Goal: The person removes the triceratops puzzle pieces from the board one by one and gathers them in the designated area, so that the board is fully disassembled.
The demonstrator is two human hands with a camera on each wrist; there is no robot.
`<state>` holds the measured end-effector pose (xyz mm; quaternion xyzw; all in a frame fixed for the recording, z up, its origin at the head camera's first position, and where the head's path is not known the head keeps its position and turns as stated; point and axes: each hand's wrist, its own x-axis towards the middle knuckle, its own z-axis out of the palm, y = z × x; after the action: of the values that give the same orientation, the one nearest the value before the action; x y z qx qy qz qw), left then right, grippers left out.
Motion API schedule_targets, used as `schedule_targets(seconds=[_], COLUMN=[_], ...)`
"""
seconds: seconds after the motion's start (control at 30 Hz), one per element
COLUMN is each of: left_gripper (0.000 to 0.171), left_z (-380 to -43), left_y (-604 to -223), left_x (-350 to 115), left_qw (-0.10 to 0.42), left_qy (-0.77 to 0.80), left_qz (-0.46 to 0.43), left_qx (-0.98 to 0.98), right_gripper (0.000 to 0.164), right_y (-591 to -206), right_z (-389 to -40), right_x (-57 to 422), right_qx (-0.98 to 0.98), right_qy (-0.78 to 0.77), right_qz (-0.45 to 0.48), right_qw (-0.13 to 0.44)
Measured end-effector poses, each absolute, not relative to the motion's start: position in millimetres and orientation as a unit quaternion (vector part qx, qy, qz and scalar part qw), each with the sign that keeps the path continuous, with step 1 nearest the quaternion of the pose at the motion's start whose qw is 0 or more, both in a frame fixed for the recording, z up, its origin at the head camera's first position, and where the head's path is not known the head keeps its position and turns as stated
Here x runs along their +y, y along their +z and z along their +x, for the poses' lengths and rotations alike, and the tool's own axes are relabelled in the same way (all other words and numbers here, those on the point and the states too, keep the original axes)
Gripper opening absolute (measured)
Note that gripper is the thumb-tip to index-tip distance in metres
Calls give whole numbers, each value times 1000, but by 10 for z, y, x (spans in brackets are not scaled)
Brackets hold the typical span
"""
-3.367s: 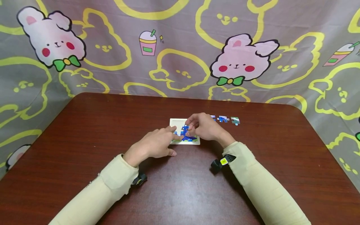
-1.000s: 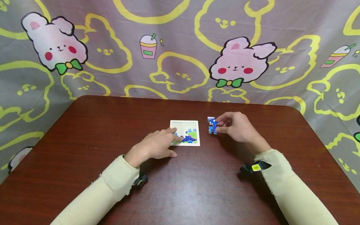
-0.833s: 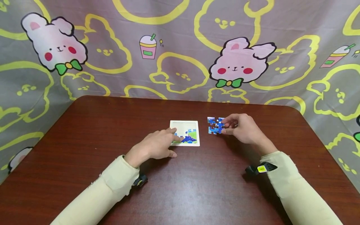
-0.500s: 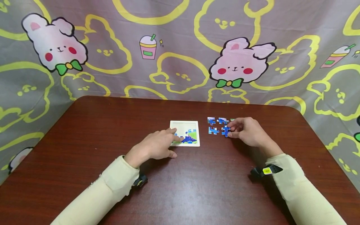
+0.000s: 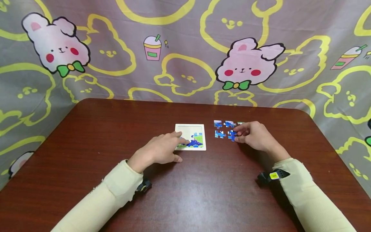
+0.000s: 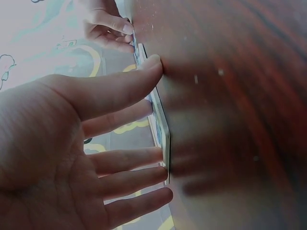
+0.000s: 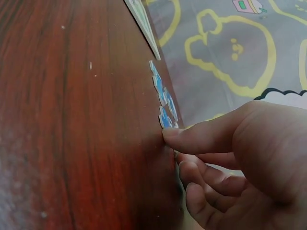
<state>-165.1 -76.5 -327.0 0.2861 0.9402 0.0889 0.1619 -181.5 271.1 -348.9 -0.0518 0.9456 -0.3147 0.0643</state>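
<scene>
In the head view, my left hand [image 5: 159,148] lies with its fingers spread on a white puzzle tray [image 5: 189,125]. Joined puzzle pieces with green and blue print [image 5: 198,140] fill its lower right part; the left hand covers the lower left. In the left wrist view, the fingertips reach the edge of the thin tray [image 6: 166,143]. Right of the tray, my right hand [image 5: 255,135] pinches a dark blue puzzle piece [image 5: 231,135] between thumb and fingers, down at the tabletop. From the right wrist, the thumb covers part of that blue piece [image 7: 164,118].
Loose puzzle pieces lie around the right hand: one to its left [image 5: 219,134], two behind in a row, a blue piece [image 5: 217,124] and another blue piece [image 5: 230,124], and a green piece [image 5: 240,123] partly hidden by the fingers. A patterned curtain [image 5: 185,42] hangs behind the brown table [image 5: 116,122].
The right hand has left the tray, carrying the dark blue piece right to the loose pieces, then drawing slightly back left. The left hand has stayed on the tray.
</scene>
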Motion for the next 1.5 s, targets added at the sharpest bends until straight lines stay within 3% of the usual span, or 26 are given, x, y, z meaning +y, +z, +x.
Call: schedule_targets(seconds=[0.37,0.87,1.5], left_gripper=[65,72,72], left_z=[-1632,-1603,-1638], left_y=[-3275,-3308,-3264], left_x=[-734,-654,-601], left_qw=[163,200,197], left_qy=[91,77,87], left_qz=[305,302,323], left_qx=[934,929,922], right_gripper=[34,44,41], right_y=[-3394,-3430,-3484], right_z=[-1867,-1947,-1942], right_x=[2491,1753,1572], right_qx=[938,934,936], right_qy=[-340,-303,-280], right_qz=[-66,-169,-195], right_qw=[20,87,90])
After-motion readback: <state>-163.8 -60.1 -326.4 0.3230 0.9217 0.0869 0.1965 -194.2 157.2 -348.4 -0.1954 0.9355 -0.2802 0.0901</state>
